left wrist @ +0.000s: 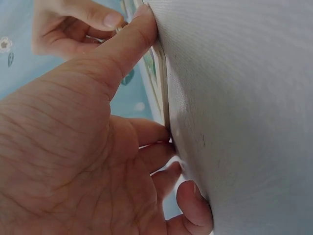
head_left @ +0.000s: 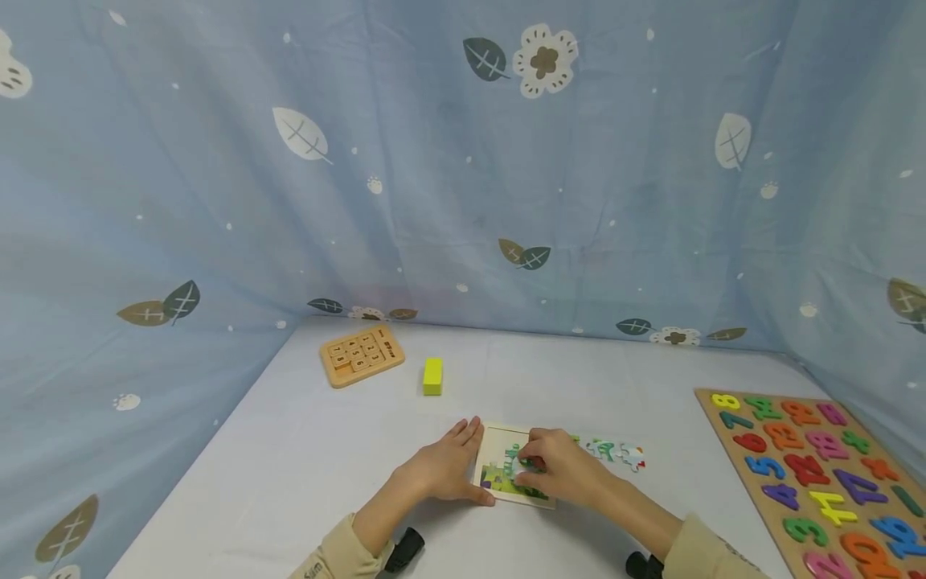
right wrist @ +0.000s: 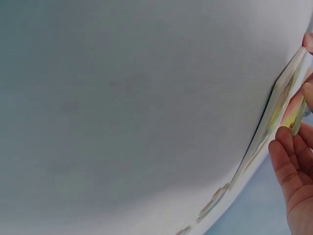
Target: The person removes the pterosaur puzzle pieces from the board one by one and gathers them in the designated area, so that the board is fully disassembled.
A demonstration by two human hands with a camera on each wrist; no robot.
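A shallow wooden jigsaw tray [head_left: 504, 438] lies on the table with a partly filled picture in green, yellow and purple. My left hand [head_left: 443, 466] lies along its left side, fingers spread and extended, with the thumb at the near edge. In the left wrist view, the thumb [left wrist: 129, 46] rests against the tray's edge. Over the tray's right half, my right hand [head_left: 564, 468] pinches a jigsaw piece [right wrist: 299, 117] between thumb and fingers; it stands tilted above the tray in the right wrist view. Several loose jigsaw pieces [head_left: 615, 452] lie right of the tray, partly behind the right hand.
Farther back are a wooden number slide puzzle [head_left: 362, 355] and a yellow block [head_left: 432, 376]. A board of colourful raised numbers and letters [head_left: 752, 466] covers the table's right side. A patterned blue cloth [head_left: 434, 201] hangs behind the white table.
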